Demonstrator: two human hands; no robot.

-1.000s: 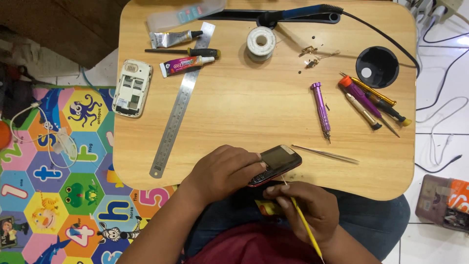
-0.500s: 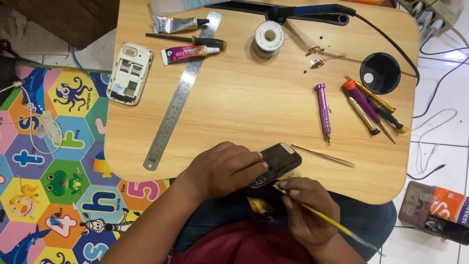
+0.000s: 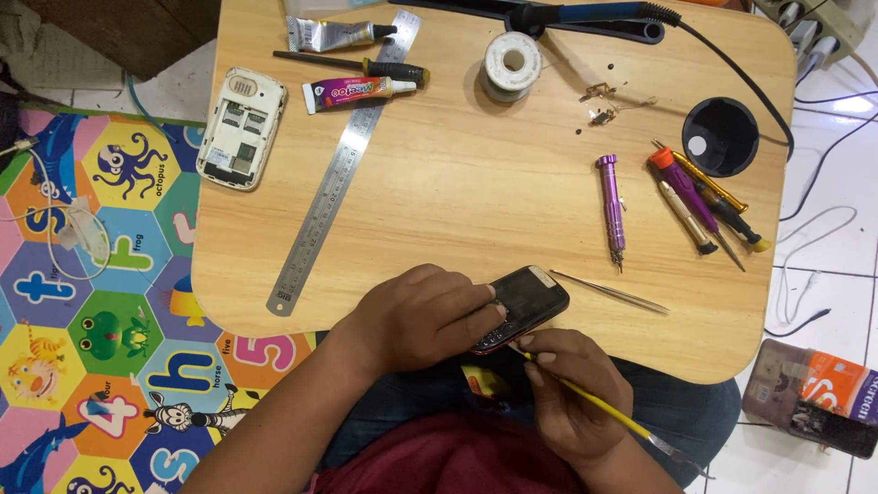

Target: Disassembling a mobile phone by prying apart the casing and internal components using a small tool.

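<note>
Left hand (image 3: 425,316) wraps over the left end of a dark phone (image 3: 521,306), fingers curled on its face, gripping it at the near edge of the table (image 3: 457,192). Right hand (image 3: 572,393) sits just below the phone, fingers pinched on a yellow-handled tool (image 3: 608,412); the tool's front end touches the phone's lower edge, its metal tail runs back down to the right.

Counts on the table:
- 1 steel ruler (image 3: 343,165), lying diagonal, left of centre.
- 1 white phone body (image 3: 240,128), back off, near the left edge.
- 2 glue tubes: silver one (image 3: 334,34) at the top, white-and-pink one (image 3: 358,91) below it, black cap, label in pink and purple blocks.
- 1 black-handled driver (image 3: 357,64) between the two tubes.
- 1 white solder spool (image 3: 510,66), top centre.
- 1 soldering iron (image 3: 585,14), blue-and-black grip, along the far edge, cord trailing right.
- 1 purple driver (image 3: 611,209), alone, right of centre.
- Cluster of drivers (image 3: 700,201) at the right; looks like four, overlap makes it uncertain.
- 1 tweezers (image 3: 608,291), just right of the phone, apart from it.
- 1 black cup (image 3: 721,135), round, far right.
- Small loose metal bits (image 3: 604,101) between spool and cup; too small to count.

Off the table: play mat (image 3: 101,302) on the left, hexagon tiles with animals, letters, numbers. Flat packet (image 3: 814,393) on the tiled floor at bottom right, orange and grey, rectangular.
</note>
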